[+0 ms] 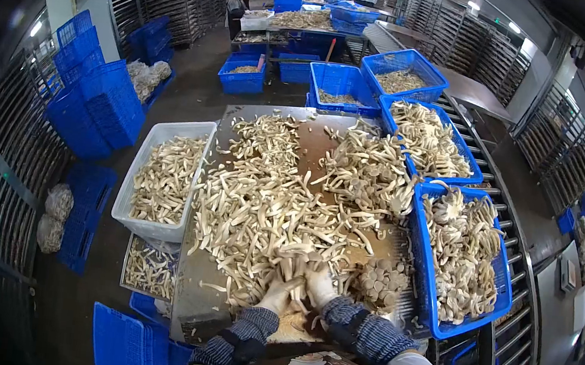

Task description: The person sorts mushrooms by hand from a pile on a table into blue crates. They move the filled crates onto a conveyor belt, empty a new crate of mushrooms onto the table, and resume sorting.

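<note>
Mushrooms [283, 203] cover the bench [194, 300] in a loose pale heap just ahead of the fingers, long stemmed and small capped, some lying singly, some in clumps. Left hand [275, 296] and right hand [319, 285], both gloved, press close together on one clump [301, 260] at the near edge of the heap; the fingers seem curled around its stems, though I cannot tell how tightly. Stems could snap if that clump is pulled apart roughly, and loose pieces near the bench edge could slide off toward the floor. Right of the fingers sits a blue crate [502, 290] of uncut clusters; far left, a white tub [139, 166] of sorted stems.
</note>
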Demonstrator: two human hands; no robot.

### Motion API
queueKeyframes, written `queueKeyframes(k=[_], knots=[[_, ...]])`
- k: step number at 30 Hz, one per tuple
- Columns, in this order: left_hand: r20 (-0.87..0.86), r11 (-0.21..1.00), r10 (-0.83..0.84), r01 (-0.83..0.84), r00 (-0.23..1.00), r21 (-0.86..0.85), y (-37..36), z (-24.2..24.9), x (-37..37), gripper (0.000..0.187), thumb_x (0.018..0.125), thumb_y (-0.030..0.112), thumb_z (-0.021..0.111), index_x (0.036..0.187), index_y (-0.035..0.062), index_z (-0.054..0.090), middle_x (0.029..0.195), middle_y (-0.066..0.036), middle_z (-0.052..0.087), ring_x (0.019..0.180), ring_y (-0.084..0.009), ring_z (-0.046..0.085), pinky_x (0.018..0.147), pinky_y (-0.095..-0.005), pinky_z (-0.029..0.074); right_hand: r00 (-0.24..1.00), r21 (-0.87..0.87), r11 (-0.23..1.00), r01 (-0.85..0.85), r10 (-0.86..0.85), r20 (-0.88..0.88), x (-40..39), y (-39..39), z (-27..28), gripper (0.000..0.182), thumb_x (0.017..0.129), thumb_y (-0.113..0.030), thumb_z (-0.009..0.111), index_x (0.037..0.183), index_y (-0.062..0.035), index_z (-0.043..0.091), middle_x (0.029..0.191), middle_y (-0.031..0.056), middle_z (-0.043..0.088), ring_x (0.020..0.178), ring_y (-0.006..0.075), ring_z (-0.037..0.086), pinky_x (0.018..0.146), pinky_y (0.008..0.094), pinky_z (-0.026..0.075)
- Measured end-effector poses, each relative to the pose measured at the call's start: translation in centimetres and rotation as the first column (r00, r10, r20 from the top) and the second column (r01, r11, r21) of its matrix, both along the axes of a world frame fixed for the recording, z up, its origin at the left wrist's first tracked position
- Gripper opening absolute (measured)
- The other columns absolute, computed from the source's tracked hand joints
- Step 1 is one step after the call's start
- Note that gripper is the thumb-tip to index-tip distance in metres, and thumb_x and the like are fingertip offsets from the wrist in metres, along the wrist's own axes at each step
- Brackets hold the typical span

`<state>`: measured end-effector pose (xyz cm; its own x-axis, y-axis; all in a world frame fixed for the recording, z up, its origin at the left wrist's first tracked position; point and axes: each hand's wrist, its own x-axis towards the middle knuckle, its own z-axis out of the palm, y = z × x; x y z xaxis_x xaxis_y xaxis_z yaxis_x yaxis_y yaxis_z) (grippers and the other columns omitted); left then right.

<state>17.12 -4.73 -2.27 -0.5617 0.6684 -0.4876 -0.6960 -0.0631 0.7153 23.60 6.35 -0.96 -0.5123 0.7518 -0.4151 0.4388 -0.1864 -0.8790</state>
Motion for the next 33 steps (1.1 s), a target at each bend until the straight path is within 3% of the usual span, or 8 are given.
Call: queueKeyframes(k=[3, 5, 7, 13, 19, 23, 26, 33], knots=[[0.334, 0.944, 0.044, 0.07, 0.942, -0.323, -0.4, 2.0, -0.2, 0.038, 0.087, 0.01, 0.07, 0.121, 0.0003, 0.058, 0.099, -0.015, 0.068, 0.089, -0.027, 0.068, 0.074, -0.0467, 0.057, 0.994, 0.076, 0.992, -0.106, 0.108, -0.024, 0.9, 0.2, -7.2, 0.052, 0.086, -0.014, 0.064, 0.134, -0.0066, 0.046, 0.107, 0.0209, 0.06, 0.1, 0.0319, 0.061, 0.095, 0.042, 0.047], [-0.762, 0.839, -0.535, 0.123, 0.364, -0.53, -3.0, -0.8, -1.1, 0.026, 0.087, 0.021, 0.072, 0.104, 0.002, 0.065, 0.093, -0.009, 0.07, 0.077, -0.0209, 0.069, 0.062, -0.0404, 0.057, 0.918, 0.282, 0.876, -0.39, 0.346, 0.193, 2.2, 0.6, -4.7, 0.057, 0.081, -0.007, 0.062, 0.136, -0.0077, 0.048, 0.104, 0.0211, 0.062, 0.094, 0.0329, 0.063, 0.088, 0.0432, 0.05], [-0.108, 0.975, -0.117, 0.094, 0.987, -0.2, -2.8, -0.3, -1.8, 0.035, 0.085, 0.019, 0.073, 0.113, 0.0011, 0.062, 0.099, -0.017, 0.067, 0.083, -0.0275, 0.07, 0.056, -0.0384, 0.059, 0.494, 0.375, 0.325, -0.868, 0.493, 0.717, 2.5, 2.6, -1.0, 0.064, 0.076, 0.0, 0.061, 0.138, -0.0088, 0.049, 0.1, 0.0214, 0.064, 0.088, 0.0339, 0.065, 0.082, 0.0444, 0.053], [0.011, 0.998, 0.046, -0.046, 0.999, 0.033, -0.1, -3.2, -1.5, 0.058, 0.091, 0.012, 0.067, 0.14, 0.0093, 0.036, 0.109, -0.006, 0.061, 0.097, -0.0221, 0.063, 0.077, -0.0364, 0.058, 0.869, -0.37, 0.88, -0.297, 0.088, -0.487, -0.2, 1.9, -0.3, 0.041, 0.092, -0.013, 0.064, 0.127, -0.0018, 0.046, 0.108, 0.0124, 0.063, 0.099, 0.0179, 0.063, 0.079, 0.03, 0.056], [0.103, 0.993, 0.073, -0.082, 0.992, 0.085, -0.8, -1.3, -1.8, 0.055, 0.093, 0.031, 0.066, 0.135, 0.0033, 0.044, 0.108, -0.01, 0.064, 0.096, -0.0226, 0.065, 0.084, -0.035, 0.056, 0.901, -0.294, 0.877, -0.379, 0.278, -0.332, 0.3, 2.8, 1.4, 0.015, 0.091, -0.012, 0.06, 0.098, 0.0006, 0.063, 0.082, 0.0125, 0.063, 0.063, 0.0182, 0.061, 0.055, 0.0309, 0.048], [-0.05, 0.998, -0.056, 0.055, 0.997, -0.024, -1.1, -2.6, -2.3, 0.049, 0.095, 0.027, 0.064, 0.132, 0.0007, 0.046, 0.108, -0.011, 0.063, 0.102, -0.0233, 0.061, 0.089, -0.04, 0.054, 0.675, 0.803, 0.479, -0.354, 0.726, -0.135, -0.4, 3.9, -5.4, 0.007, 0.092, -0.008, 0.058, 0.092, -0.001, 0.061, 0.081, 0.0134, 0.063, 0.065, 0.0204, 0.064, 0.054, 0.0293, 0.05], [0.108, 0.999, 0.007, -0.001, 0.994, -0.054, -1.7, -0.7, -3.2, 0.053, 0.094, 0.033, 0.064, 0.133, 0.0012, 0.046, 0.113, -0.012, 0.061, 0.105, -0.0246, 0.061, 0.092, -0.0399, 0.054, 0.941, -0.325, 0.91, -0.257, 0.159, -0.3, 0.2, 4.1, -2.0, 0.014, 0.09, -0.006, 0.058, 0.102, 0.0017, 0.061, 0.085, 0.015, 0.065, 0.071, 0.0229, 0.068, 0.053, 0.0284, 0.056], [-0.007, 1.0, -0.011, 0.011, 1.0, -0.009, -0.6, -2.3, -2.9, 0.039, 0.099, 0.015, 0.056, 0.134, -0.001, 0.049, 0.122, -0.013, 0.06, 0.114, -0.0215, 0.058, 0.091, -0.0306, 0.051, 0.984, -0.147, 0.981, -0.128, 0.107, -0.141, -0.8, 3.0, -2.0, 0.034, 0.08, -0.001, 0.058, 0.113, 0.0044, 0.053, 0.079, 0.0099, 0.064, 0.053, 0.0177, 0.062, 0.043, 0.0307, 0.05]])
